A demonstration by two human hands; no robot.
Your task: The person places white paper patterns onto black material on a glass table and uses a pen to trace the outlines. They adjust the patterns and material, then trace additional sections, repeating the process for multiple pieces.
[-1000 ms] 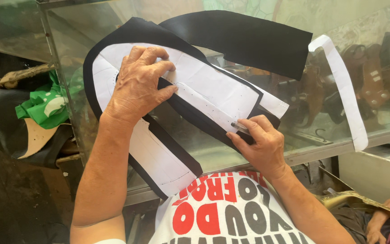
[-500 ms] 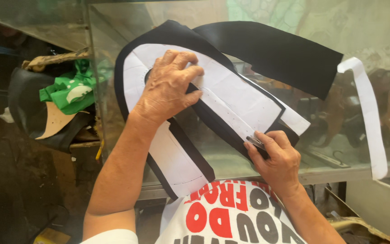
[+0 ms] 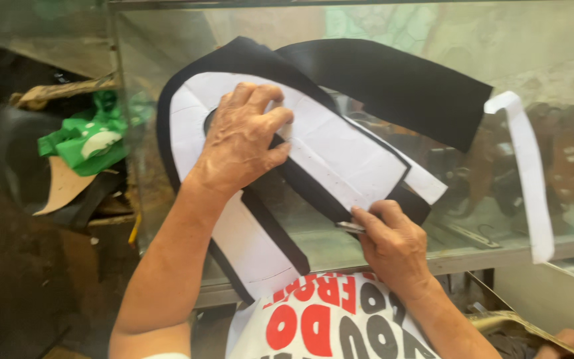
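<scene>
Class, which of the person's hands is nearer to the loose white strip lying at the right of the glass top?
Right. The right hand works left of the white strip, apart from it; the left hand presses the white paper pattern farther away.

Bright daylight w/ glare on glass top (image 3: pixel 499 40), dim left side, slight blur.

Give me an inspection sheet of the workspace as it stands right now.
Surface: glass counter top, footwear dimly visible beneath.
Job's things: white paper pattern lying on black sheet material; small metal tool, kind unclear.
Clutter: loose white strip at counter's right edge.
Hands: left hand pressed flat on the pattern; right hand holding the tool at the pattern's lower edge.
Cables: nothing seen.
Surroundings: green bag and tan cut-out piece on the left; dark floor.
</scene>
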